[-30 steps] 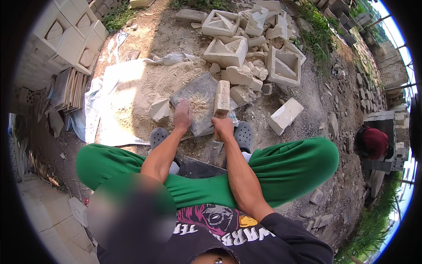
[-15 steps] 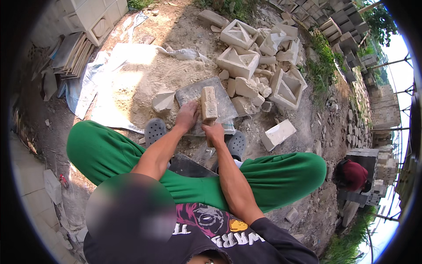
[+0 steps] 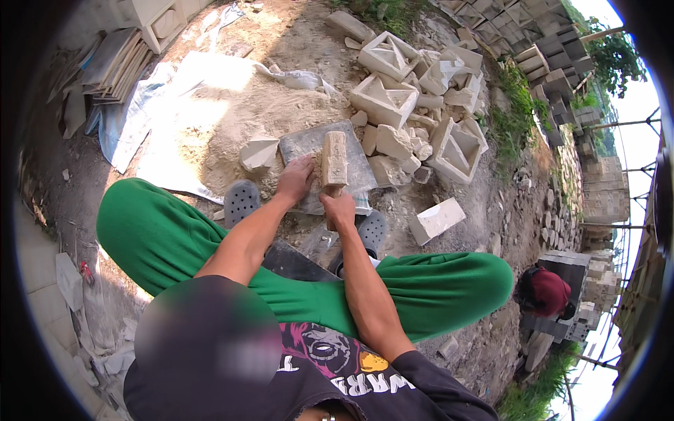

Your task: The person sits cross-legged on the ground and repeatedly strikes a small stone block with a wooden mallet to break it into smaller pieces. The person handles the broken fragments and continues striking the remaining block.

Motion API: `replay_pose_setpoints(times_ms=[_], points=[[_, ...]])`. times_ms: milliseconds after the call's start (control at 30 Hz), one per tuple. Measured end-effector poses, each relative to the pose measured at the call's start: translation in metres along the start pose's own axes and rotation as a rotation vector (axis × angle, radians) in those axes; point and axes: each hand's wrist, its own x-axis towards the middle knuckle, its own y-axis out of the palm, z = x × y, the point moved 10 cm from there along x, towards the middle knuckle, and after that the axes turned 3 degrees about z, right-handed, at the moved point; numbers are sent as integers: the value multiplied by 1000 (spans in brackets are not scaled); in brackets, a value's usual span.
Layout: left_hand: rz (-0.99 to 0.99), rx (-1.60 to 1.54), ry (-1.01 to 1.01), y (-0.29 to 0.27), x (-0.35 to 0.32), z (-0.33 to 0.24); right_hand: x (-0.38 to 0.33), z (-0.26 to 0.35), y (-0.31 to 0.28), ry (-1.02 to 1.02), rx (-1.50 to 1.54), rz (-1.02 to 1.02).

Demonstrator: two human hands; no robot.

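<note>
My right hand [image 3: 339, 209] is wrapped round the handle of a wooden mallet [image 3: 335, 158]. The mallet's dusty, block-shaped head is over a flat grey slab [image 3: 300, 144] on the ground between my feet. Just left of the mallet, my left hand [image 3: 298, 178] lies low over the slab with its fingers stretched out, among pale crumbs and dust. Its fingertips are close to the mallet head; whether they touch anything beneath is hard to make out. A pale angular chunk [image 3: 259, 154] sits beside the slab's left edge.
Broken pale blocks and moulded pieces [image 3: 394, 140] are heaped right of the slab. A single pale block [image 3: 437, 221] lies near my right foot. Sheeting [image 3: 133, 133] and stacked boards [image 3: 116, 67] are at left. Another person [image 3: 547, 292] is at far right, beside grey blocks.
The whole view has shifted slightly. My right hand still grips the mallet over the slab, and my left hand stays beside it with little visible movement.
</note>
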Motion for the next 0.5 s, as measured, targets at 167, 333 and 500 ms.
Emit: replay_pose_setpoints(times_ms=[167, 333, 500], points=[[39, 102, 14, 1, 5, 4, -1, -10, 3, 25, -90, 0], [153, 147, 6, 8, 12, 0, -3, -10, -15, 84, 47, -82], [246, 130, 8, 15, 10, -7, -37, -24, -30, 239, 89, -215]])
